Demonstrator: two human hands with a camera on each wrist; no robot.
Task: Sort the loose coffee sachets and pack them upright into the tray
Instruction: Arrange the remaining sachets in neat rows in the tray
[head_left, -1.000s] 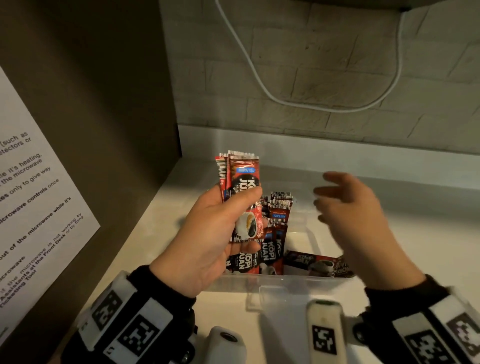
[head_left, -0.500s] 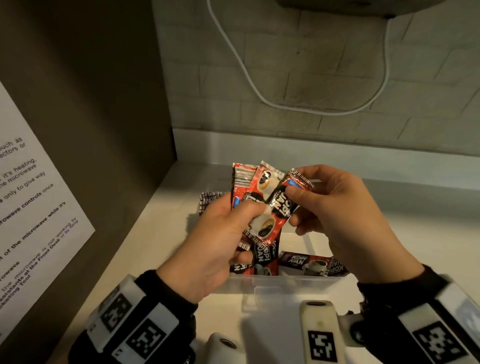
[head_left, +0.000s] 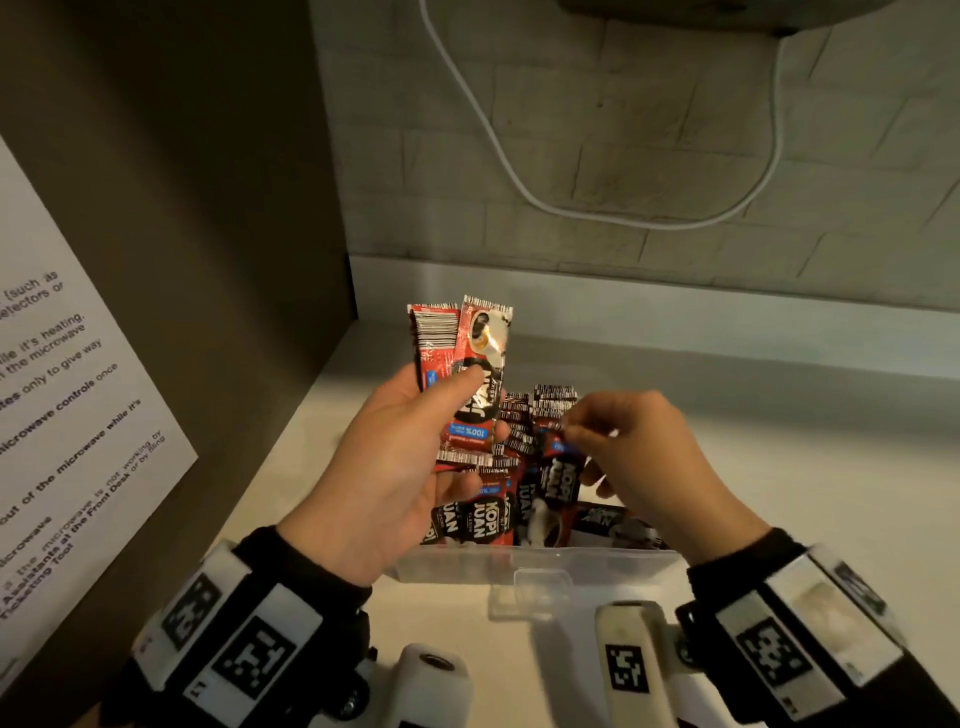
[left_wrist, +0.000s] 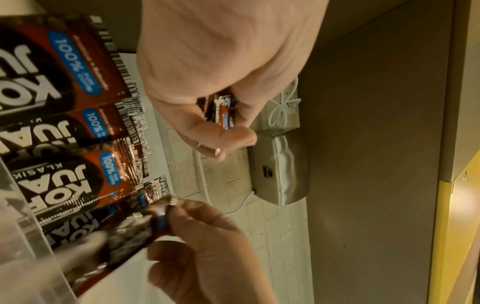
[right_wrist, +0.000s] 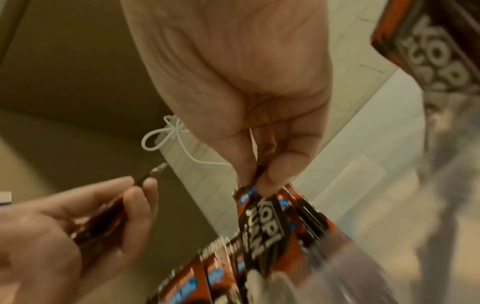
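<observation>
My left hand (head_left: 410, 441) grips a small bunch of red-and-black coffee sachets (head_left: 470, 374) upright above the left end of the clear plastic tray (head_left: 540, 569), thumb across their front. My right hand (head_left: 639, 457) pinches the top edge of one sachet (head_left: 561, 478) and holds it upright inside the tray, beside a row of sachets (head_left: 514, 431) standing on end. In the right wrist view the right fingertips (right_wrist: 270, 179) nip that sachet (right_wrist: 262, 224). The left wrist view shows the left hand (left_wrist: 221, 82) with sachets (left_wrist: 223, 111) in its grasp and the standing row (left_wrist: 64, 123).
The tray sits on a pale counter (head_left: 779, 493) in a corner, a dark side wall with a printed notice (head_left: 62, 415) to the left. A white cable (head_left: 571, 208) loops on the tiled back wall. One sachet (head_left: 618, 525) lies flat in the tray's right part.
My right hand drew one sachet out of the left hand's bunch and lowered it into the tray. The left hand lifted its remaining sachets slightly up and left.
</observation>
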